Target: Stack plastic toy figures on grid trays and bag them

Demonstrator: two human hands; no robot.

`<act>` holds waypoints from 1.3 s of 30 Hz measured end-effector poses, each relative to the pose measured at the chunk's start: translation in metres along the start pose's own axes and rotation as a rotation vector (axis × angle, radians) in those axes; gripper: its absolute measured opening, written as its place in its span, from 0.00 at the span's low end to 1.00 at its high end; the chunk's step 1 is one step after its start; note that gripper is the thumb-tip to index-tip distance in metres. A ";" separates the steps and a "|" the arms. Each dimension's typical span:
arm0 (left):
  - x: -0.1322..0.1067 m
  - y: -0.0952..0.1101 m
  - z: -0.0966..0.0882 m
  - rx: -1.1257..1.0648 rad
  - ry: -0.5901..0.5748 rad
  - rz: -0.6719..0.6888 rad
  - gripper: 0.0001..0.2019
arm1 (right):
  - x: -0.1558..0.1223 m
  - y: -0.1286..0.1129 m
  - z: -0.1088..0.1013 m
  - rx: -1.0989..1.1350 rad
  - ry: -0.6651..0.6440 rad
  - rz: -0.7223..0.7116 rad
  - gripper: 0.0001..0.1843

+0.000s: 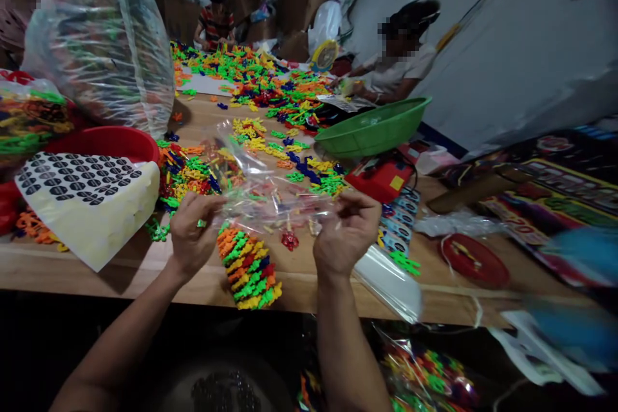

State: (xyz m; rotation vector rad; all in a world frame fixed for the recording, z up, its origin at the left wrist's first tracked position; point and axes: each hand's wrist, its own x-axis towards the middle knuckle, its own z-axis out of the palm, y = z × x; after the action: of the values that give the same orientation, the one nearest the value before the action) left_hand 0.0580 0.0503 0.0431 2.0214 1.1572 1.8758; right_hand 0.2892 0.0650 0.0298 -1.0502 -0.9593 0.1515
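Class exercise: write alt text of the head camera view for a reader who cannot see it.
A left hand and a right hand hold a clear plastic bag above a wooden table strewn with bright plastic pieces. Beyond are a green plastic basin, one person at the far end and another person to the right.

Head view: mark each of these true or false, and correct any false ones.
1. The left hand and right hand both hold a clear plastic bag. True.
2. The table is glass. False: the table is wood.
3. A co-worker sits beyond the green basin. True.
4. The pieces between the forearms are all blue. False: those plastic pieces are mostly orange, green and yellow.
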 end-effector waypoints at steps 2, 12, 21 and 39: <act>-0.004 -0.013 0.004 -0.001 0.120 -0.060 0.13 | 0.000 0.012 0.002 0.053 0.028 0.118 0.19; -0.025 -0.082 0.029 -0.539 0.317 -0.942 0.17 | -0.019 0.088 0.016 0.498 -0.393 0.802 0.24; -0.070 -0.090 0.020 -0.357 0.046 -0.875 0.22 | -0.055 0.116 0.023 0.184 -0.677 0.620 0.24; -0.140 -0.102 0.021 0.161 -0.508 -0.573 0.08 | -0.087 0.100 -0.021 0.019 -1.026 0.504 0.20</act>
State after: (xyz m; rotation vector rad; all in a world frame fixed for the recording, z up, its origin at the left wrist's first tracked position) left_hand 0.0446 0.0426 -0.1309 1.8059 1.5368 0.9613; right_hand 0.2840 0.0577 -0.1041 -1.1820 -1.5643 1.1997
